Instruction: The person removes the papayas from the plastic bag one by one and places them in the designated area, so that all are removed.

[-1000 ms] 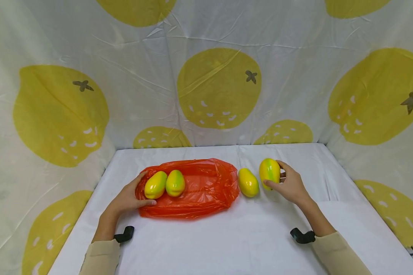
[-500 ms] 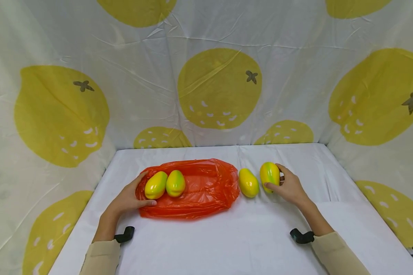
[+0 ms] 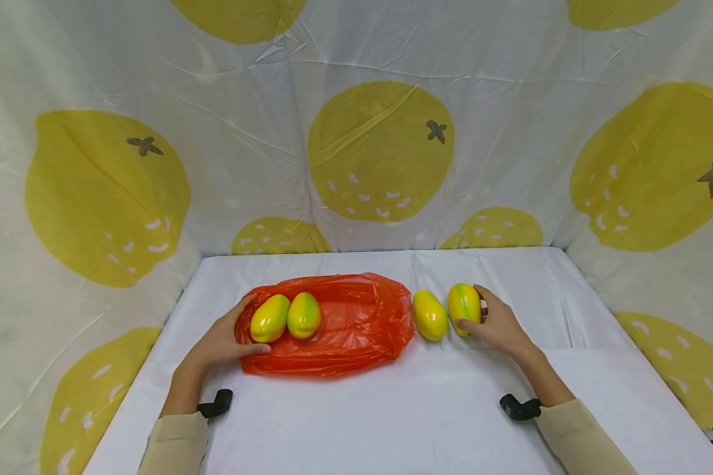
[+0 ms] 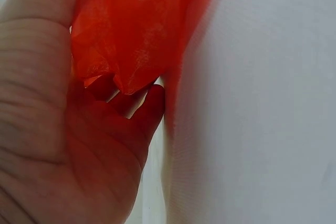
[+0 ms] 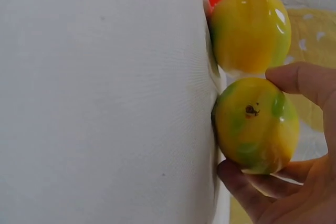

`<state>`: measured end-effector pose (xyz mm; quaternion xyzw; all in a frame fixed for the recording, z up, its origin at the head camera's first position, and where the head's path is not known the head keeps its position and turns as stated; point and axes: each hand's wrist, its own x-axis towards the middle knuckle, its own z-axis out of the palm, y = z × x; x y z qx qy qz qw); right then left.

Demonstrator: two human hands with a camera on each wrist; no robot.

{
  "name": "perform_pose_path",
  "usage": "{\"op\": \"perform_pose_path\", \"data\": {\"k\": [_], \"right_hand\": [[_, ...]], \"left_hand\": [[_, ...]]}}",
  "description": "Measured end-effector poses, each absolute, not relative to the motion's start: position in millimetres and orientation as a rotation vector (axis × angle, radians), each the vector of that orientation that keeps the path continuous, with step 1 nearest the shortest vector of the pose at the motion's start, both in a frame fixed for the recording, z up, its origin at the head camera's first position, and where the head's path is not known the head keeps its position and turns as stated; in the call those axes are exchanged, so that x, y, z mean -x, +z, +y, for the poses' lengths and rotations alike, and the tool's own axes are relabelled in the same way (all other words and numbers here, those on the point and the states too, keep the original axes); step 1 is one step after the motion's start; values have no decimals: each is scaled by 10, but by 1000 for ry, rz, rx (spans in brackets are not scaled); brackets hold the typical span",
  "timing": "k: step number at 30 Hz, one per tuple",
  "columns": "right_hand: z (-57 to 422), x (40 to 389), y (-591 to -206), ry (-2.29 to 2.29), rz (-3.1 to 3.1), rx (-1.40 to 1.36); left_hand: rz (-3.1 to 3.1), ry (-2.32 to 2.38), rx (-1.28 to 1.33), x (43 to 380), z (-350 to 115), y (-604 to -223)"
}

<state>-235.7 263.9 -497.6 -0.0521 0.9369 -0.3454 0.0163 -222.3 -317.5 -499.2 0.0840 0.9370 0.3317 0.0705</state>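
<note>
A red plastic bag (image 3: 356, 326) lies spread on the white-covered table, its edges crumpled upward. Two yellow-green mangoes rest against each other at its left end: one mango (image 3: 270, 319) near the thumb, another mango (image 3: 304, 316) just right of it. My left hand (image 3: 227, 336) grips the bag's left end between thumb and fingers; in the left wrist view the red film (image 4: 131, 30) hides part of the fingers. To the right of the bag lies a third mango (image 3: 430, 315). Beside it, my right hand (image 3: 502, 322) holds a mango (image 5: 257, 125) around its sides, low at the tabletop.
White cloth (image 3: 368, 422) covers the tabletop. A pale curtain (image 3: 487, 152) printed with large yellow fruit rises along the back and both sides. A black wrist mount (image 3: 519, 407) sits at the right wrist, a similar mount (image 3: 216, 404) at the left.
My right hand has lowered its mango toward the near side, down to the tabletop next to the other loose mango. The left hand and the bag have stayed in place.
</note>
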Motion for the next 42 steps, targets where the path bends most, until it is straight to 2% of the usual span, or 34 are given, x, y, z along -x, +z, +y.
{"op": "perform_pose_path", "data": {"k": [25, 42], "right_hand": [[2675, 2345, -4932, -1070, 2849, 224], [2701, 2338, -4921, -1167, 2839, 153]], "left_hand": [[2791, 1026, -201, 2234, -3194, -5035], [2783, 1034, -190, 2232, -3193, -5022]]}}
